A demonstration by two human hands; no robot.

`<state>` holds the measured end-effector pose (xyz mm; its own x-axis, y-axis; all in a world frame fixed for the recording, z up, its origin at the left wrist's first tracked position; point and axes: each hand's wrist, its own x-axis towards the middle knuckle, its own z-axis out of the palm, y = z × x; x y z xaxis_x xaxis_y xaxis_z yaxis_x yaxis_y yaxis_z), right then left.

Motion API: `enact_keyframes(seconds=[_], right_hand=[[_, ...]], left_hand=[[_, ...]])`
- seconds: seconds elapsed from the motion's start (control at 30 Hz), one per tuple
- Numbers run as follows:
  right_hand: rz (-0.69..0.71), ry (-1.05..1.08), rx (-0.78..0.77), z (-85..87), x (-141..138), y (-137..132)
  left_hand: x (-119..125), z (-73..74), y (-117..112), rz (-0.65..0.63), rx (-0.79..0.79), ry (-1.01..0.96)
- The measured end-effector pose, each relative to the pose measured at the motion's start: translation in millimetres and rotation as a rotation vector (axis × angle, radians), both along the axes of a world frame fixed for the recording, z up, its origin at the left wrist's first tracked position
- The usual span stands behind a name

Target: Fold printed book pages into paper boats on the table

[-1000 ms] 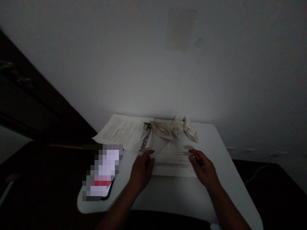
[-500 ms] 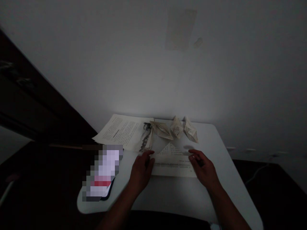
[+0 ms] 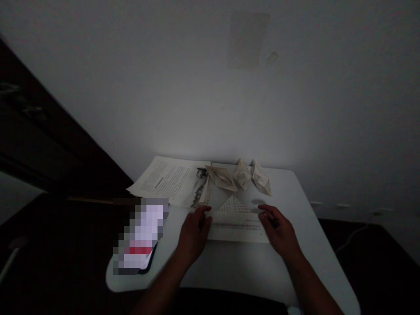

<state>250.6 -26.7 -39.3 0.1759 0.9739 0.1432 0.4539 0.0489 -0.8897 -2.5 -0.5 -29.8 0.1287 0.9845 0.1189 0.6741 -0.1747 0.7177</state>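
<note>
A folded sheet of printed paper [image 3: 234,229] is in front of me on the white table. It has a pointed triangle at the top and a wide straight band below. My left hand [image 3: 196,232] is at the band's left end, its thumb and forefinger curved about the upper corner. At the right end, my right hand [image 3: 277,227] mirrors it, thumb by the paper and forefinger just beyond the top edge. Shadow hides the exact finger contact. Behind the sheet are three folded paper boats: a left one [image 3: 221,178], a middle one [image 3: 242,175] and a right one [image 3: 261,178].
Loose printed pages [image 3: 164,181] lie at the back left, slightly over the table's edge. A phone with a blurred-out screen [image 3: 142,236] is at the left front. The white table [image 3: 243,267] stands against a grey wall [image 3: 197,87]; a dark door frame [image 3: 65,113] is at left.
</note>
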Motion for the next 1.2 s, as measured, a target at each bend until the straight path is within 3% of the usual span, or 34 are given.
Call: enact_keyframes(seconds=[1.2], right_hand=[[0.006, 0.012, -0.022, -3.8, 1.4, 0.6]], left_hand=[[-0.3, -0.1, 1.1, 0.002, 0.001, -0.001]])
